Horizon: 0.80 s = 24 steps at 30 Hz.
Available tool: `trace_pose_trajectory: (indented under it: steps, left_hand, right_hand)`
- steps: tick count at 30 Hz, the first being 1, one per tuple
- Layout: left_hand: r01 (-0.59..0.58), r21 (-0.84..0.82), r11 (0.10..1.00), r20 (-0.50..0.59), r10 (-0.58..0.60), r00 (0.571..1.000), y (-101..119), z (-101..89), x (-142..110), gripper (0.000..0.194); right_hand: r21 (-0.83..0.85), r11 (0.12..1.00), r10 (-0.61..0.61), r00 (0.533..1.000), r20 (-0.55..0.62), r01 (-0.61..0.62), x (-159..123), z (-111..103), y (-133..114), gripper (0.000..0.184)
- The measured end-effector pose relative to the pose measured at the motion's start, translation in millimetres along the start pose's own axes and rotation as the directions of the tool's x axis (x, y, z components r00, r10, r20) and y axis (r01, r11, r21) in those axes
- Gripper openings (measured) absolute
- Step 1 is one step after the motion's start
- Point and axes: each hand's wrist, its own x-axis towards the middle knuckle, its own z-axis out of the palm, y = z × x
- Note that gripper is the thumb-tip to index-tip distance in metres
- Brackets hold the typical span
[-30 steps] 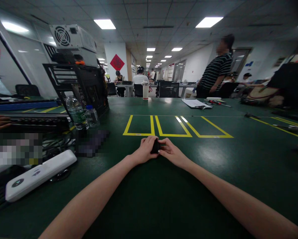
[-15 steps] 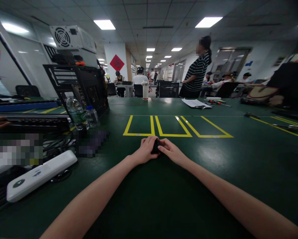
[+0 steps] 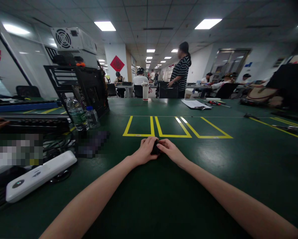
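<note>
In the head view, a computer case and water bottle stand left on the table; a cup stands beyond the yellow tape. Just nearer than the tape, the left hand wraps a small black object; the right hand grips its right edge.

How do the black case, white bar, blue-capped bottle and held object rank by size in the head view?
1. Black case
2. White bar
3. Blue-capped bottle
4. Held object (partly hidden; full size unsure)
</note>
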Motion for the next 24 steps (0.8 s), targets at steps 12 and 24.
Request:
trace_pose_trajectory:
  steps: [12, 24]
  left_hand:
    - [0.012, -0.027, 1.0, 0.019, -0.012, 1.0, 4.8, -5.5, -0.2, 0.052]
    - [0.011, -0.017, 1.0, 0.002, -0.011, 1.0, 2.0, -2.5, -0.1, 0.054]
  right_hand:
    - [-0.032, 0.994, -0.107, 0.994, 0.04, 0.108, -13.5, 4.4, -10.1, 0.019]
    - [-0.079, 0.996, -0.041, 0.999, 0.029, 0.043, -7.5, 4.3, -4.9, 0.022]
